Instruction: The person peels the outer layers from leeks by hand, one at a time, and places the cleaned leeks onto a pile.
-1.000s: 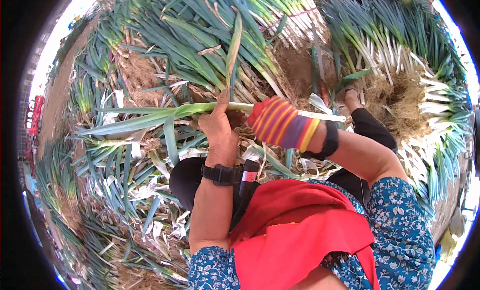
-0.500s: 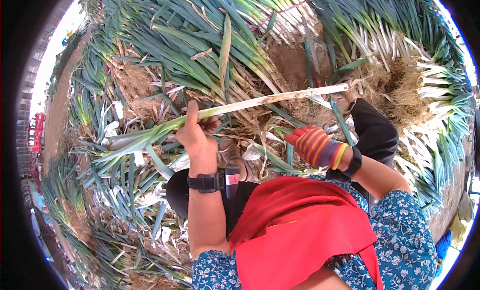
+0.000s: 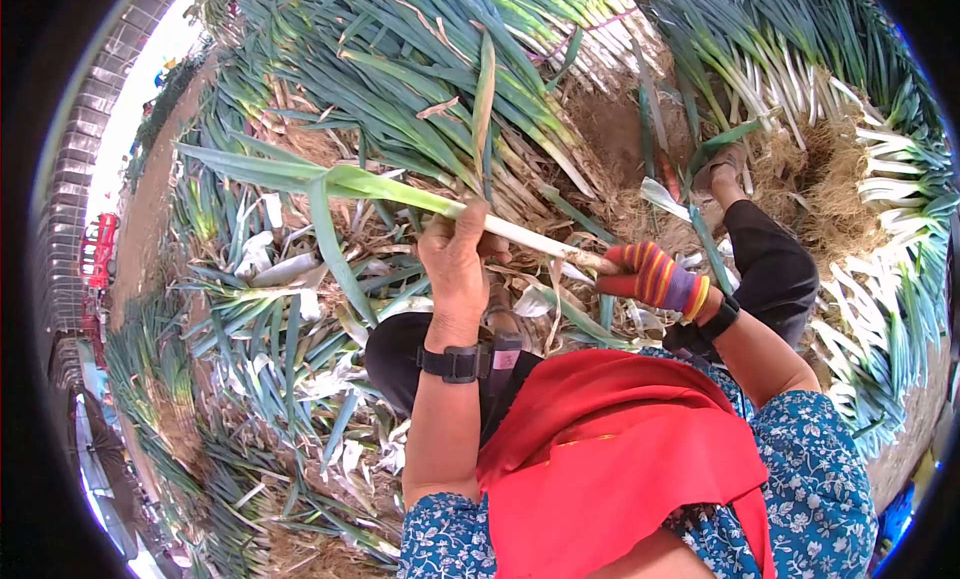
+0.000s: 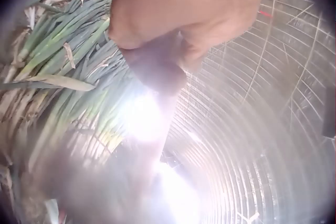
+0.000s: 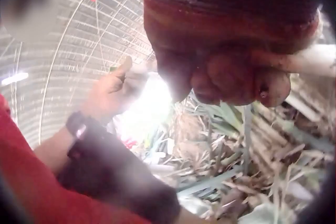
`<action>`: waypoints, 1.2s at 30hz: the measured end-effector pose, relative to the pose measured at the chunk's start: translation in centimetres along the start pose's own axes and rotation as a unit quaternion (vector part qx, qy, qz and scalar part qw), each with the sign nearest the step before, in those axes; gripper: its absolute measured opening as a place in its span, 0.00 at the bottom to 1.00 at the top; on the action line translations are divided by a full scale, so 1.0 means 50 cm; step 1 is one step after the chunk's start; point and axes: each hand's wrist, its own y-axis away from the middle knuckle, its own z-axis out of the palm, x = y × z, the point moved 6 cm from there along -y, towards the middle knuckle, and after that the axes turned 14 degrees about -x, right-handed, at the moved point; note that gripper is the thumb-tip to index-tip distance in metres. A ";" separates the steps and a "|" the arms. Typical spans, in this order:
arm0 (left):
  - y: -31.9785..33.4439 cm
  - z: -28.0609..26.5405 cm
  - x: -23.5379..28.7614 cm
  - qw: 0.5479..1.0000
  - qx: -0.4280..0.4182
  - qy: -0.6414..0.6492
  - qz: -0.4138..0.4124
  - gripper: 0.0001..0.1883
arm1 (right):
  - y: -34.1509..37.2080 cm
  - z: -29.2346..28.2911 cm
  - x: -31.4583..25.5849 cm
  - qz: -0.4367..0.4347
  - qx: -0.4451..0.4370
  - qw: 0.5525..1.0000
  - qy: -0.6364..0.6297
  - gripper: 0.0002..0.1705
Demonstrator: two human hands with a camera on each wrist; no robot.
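A long green onion (image 3: 530, 237) slants across in front of the person in the head view, leaves to the upper left, pale stem end lower right. The bare left hand (image 3: 458, 257) grips it where green turns to white. In a striped knit glove, the right hand (image 3: 655, 279) pinches the stem's lower end. Its curled fingers (image 5: 226, 79) show around the white stem in the right wrist view. In the left wrist view, the left hand (image 4: 184, 14) is seen curled, with glare hiding much of the stem. Below both hands lie loose peelings (image 3: 540, 299).
Green onions in a large pile (image 3: 400, 109) lie ahead. A tied bundle (image 3: 600, 39) sits behind, and more rooted stalks (image 3: 790, 89) line the right side. Loose leaves and skins (image 3: 270, 309) cover the ground at left. The person's foot (image 3: 722, 169) stands at right.
The right hand first gripped the stem, then was apart below it, and now pinches its lower end. The stem end has swung down, and the left hand has moved right.
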 end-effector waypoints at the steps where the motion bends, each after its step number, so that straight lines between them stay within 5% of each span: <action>1: 0.008 0.010 0.003 1.000 -0.007 0.015 0.006 0.13 | 0.002 0.017 -0.003 0.024 -0.061 0.990 -0.125 0.11; 5: 0.039 0.053 0.021 0.994 -0.061 0.087 0.029 0.11 | 0.029 0.038 0.015 0.098 -0.173 0.937 -0.286 0.10; 13: 0.077 0.122 0.032 0.972 -0.116 0.201 0.048 0.11 | 0.083 0.021 -0.026 0.062 -0.187 0.922 -0.333 0.08; 20: 0.103 0.162 0.107 0.993 -0.076 0.060 0.068 0.17 | 0.097 0.004 -0.019 -0.007 -0.075 0.971 -0.227 0.10; 22: 0.100 0.154 0.104 0.995 -0.059 0.061 0.045 0.17 | 0.103 -0.011 -0.025 -0.060 0.010 0.994 -0.092 0.14; 28: 0.105 0.150 0.080 0.987 -0.013 0.159 -0.022 0.17 | 0.113 -0.003 0.003 -0.076 0.147 0.986 0.015 0.15; 32: 0.099 0.149 0.073 0.983 -0.055 0.173 -0.031 0.13 | 0.121 0.001 -0.012 -0.096 0.176 0.975 0.095 0.13; 36: 0.112 0.141 0.056 0.988 -0.005 0.156 -0.017 0.11 | 0.116 0.009 0.001 -0.098 0.160 0.979 0.077 0.13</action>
